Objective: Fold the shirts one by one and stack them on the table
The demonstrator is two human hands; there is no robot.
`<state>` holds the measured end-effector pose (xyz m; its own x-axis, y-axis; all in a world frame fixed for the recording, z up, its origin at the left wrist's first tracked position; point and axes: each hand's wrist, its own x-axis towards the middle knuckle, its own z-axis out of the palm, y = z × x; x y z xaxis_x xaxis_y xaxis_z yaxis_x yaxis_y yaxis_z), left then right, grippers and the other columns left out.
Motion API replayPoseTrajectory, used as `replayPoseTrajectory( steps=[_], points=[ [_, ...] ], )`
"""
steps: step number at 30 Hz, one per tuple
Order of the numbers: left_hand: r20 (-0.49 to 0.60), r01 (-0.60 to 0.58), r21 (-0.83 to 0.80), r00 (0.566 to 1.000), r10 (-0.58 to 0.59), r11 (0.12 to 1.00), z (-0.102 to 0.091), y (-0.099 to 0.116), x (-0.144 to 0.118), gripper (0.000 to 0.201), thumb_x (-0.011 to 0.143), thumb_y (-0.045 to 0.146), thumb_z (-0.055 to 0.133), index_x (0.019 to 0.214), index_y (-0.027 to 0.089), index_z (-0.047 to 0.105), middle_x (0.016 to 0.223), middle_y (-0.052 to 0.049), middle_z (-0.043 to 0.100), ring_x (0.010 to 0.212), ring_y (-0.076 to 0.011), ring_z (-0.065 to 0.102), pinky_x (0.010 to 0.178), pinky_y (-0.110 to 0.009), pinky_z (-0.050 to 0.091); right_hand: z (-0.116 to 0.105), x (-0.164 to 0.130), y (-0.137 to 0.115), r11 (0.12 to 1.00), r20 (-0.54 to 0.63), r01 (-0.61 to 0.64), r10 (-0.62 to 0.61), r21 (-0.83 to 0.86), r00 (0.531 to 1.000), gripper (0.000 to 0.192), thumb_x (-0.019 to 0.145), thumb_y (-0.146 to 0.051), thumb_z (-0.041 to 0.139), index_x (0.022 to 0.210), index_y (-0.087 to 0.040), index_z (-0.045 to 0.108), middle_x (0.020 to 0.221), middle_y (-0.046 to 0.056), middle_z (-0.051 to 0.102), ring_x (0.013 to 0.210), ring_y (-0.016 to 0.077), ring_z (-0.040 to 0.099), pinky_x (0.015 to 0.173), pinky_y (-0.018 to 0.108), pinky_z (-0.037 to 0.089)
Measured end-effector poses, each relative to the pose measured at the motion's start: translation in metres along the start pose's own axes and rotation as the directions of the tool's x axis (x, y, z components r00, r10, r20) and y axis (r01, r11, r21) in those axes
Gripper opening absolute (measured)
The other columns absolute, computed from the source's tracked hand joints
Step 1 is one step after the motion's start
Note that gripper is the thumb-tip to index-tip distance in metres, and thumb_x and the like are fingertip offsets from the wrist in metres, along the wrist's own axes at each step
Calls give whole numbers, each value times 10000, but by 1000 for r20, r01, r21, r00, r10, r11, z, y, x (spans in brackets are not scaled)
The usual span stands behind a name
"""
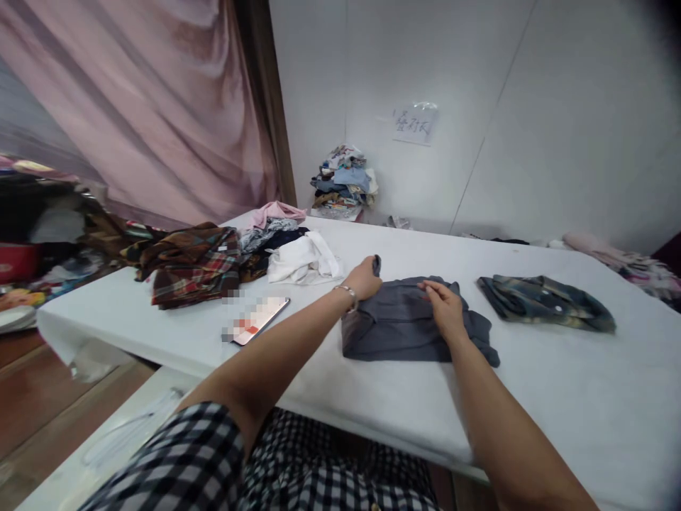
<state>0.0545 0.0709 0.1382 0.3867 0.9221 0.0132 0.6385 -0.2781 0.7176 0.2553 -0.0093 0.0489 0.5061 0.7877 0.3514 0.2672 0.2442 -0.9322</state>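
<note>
A dark grey garment [407,341] lies partly folded on the white table in front of me. My left hand [364,280], with a silver bracelet at the wrist, is closed at its far left corner, and a bit of dark cloth sticks up past the fingers. Over the right part of the same garment is my right hand [445,306], its fingers stretched loosely toward the left with nothing visible in them. Whether its fingertips touch the cloth I cannot tell. To the right lies a folded plaid garment [547,301] in dark green and tan.
On the left of the white table [558,397] lie a red-brown plaid garment [199,266], a white garment [306,259] and a pink cloth [279,211]. A phone [260,321] lies nearer me. Beyond the far edge, a clothes pile [345,181] stands by the wall.
</note>
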Motion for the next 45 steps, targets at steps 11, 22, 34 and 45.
replayPoseTrajectory(
  steps=[11,22,34,45],
  points=[
    [-171,-77,-58,983,66,995,42,-48,-22,424,889,247,551,1299,142,537,1289,-139,626,975,-202,650,977,-371,475,-4,4,3,998,16,-39,39,-50,999,404,842,-450,513,1064,-171,705,921,100,762,870,247,713,810,423,589],
    [-156,271,-116,945,-287,956,1,-123,-22,556,880,375,515,1366,105,482,1082,-142,727,719,-166,695,639,-275,519,48,-48,-13,680,687,467,76,-566,722,462,938,-354,536,1365,-180,566,1485,143,482,1422,305,372,1168,571,231],
    [-141,193,-23,971,-194,981,1,-109,45,261,768,223,654,1011,173,736,1025,-80,759,967,-200,680,816,-262,489,70,-84,-36,657,897,722,-157,-217,412,480,863,-490,660,1276,-245,638,1213,98,632,1103,242,550,942,395,434],
    [-147,273,-42,950,-276,961,-4,-118,25,514,817,308,615,1283,94,573,1106,-183,730,1032,-280,691,854,-335,522,63,-78,-35,732,845,667,-264,-138,465,330,948,-397,549,1199,-222,672,1143,85,679,1046,207,594,929,367,450]
  ],
)
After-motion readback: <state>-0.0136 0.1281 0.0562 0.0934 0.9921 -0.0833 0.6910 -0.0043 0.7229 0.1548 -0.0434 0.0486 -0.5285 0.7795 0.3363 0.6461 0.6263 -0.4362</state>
